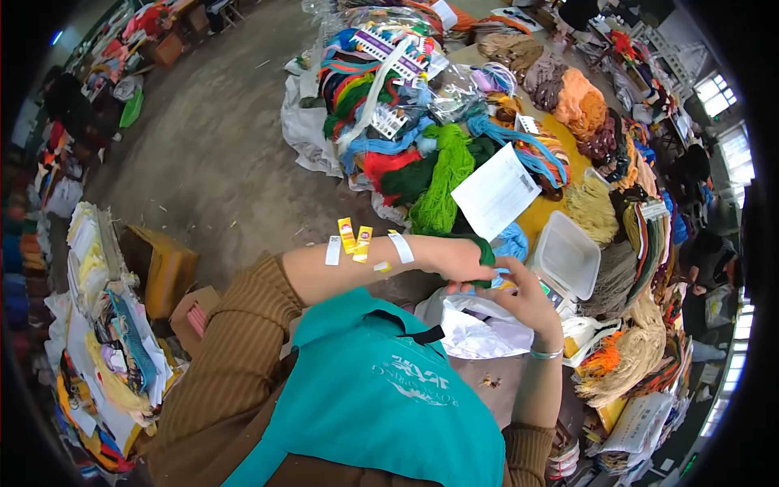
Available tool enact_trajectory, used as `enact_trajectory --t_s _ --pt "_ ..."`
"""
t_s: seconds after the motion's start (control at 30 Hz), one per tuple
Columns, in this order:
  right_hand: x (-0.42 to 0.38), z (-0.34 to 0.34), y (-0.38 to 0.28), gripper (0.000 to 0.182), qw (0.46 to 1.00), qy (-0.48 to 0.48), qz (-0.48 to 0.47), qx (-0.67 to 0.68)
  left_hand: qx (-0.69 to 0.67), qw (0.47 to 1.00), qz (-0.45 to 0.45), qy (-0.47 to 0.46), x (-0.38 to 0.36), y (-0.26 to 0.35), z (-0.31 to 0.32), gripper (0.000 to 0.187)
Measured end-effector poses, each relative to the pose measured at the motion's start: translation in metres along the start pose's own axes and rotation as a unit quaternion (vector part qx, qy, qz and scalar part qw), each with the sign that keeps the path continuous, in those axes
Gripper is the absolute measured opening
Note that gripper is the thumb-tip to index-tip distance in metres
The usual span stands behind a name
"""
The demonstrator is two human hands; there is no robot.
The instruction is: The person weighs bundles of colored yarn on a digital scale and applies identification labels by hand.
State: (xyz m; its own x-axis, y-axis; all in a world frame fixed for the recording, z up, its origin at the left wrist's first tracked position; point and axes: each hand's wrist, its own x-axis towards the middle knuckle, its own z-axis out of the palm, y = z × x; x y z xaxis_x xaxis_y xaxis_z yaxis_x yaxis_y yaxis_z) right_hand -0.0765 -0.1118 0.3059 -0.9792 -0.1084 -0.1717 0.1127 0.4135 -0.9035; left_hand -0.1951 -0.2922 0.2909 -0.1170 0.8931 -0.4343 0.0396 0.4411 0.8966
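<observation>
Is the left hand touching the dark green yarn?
Touching. The head view shows the left hand closed around the dark green yarn, which emerges from its fingers.

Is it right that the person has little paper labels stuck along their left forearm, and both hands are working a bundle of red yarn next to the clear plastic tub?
Not quite. The head view shows the yarn in the left hand and right hand is dark green, not red. The rest holds: labels are stuck along the left forearm, and the clear plastic tub sits right beside the hands.
</observation>
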Motion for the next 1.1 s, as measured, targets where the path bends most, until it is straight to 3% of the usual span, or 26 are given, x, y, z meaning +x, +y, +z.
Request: enact_trajectory --t_s 0.07,0.17,0.27,0.43,0.87,1.1 --pt "0.007 0.003 -0.003 0.034 0.996 0.013 -0.076 -0.055 0.060 0.996 0.001 -0.059 0.000 -0.001 0.005 0.046" --pt "0.028 0.021 -0.038 0.023 0.993 0.066 -0.091 -0.040 0.107 0.986 0.010 -0.130 0.014 -0.016 0.020 0.047" --pt "0.049 0.040 -0.055 0.021 0.994 0.026 -0.102 -0.036 0.156 0.969 -0.020 -0.192 0.025 -0.026 0.031 0.046" --pt "0.079 0.073 -0.070 0.025 0.977 -0.004 -0.207 -0.047 0.155 0.968 -0.016 -0.199 0.024 -0.041 0.031 0.037" --pt "0.077 0.082 -0.052 0.018 0.983 -0.099 -0.154 0.009 0.234 0.953 0.012 -0.193 0.047 -0.094 0.056 0.035" --pt "0.070 0.068 -0.042 0.015 0.983 -0.044 -0.174 0.034 0.280 0.939 0.034 -0.195 0.063 -0.129 0.080 0.034"
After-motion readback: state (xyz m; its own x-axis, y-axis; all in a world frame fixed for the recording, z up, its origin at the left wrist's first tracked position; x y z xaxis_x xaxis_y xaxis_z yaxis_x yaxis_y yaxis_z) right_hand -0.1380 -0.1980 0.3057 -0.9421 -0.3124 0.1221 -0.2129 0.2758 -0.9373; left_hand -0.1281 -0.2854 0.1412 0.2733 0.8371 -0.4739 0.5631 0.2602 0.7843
